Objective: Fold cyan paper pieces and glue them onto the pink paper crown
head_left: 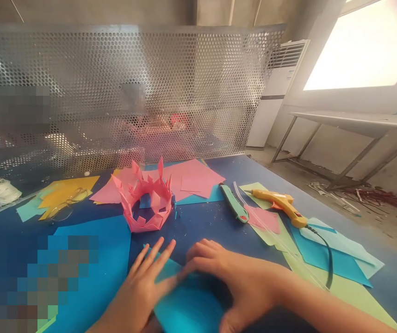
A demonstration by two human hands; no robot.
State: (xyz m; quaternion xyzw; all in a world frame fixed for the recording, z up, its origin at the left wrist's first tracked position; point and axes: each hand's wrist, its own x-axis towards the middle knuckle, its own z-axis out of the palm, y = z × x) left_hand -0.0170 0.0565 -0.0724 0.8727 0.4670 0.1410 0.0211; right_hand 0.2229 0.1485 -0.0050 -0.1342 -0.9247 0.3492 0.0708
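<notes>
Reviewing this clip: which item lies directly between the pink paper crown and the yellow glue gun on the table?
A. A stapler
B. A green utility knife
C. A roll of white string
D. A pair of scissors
B: the green utility knife lies on the blue table, to the right of the pink paper crown and left of the yellow glue gun.

hands (191, 282) pressing teal paper (188, 310), pink crown (145, 203)

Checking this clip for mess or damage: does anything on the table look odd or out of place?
Nothing looks damaged. Both hands, left and right, press a blue paper sheet. Small paper scraps litter the tabletop near the pink paper crown.
</notes>
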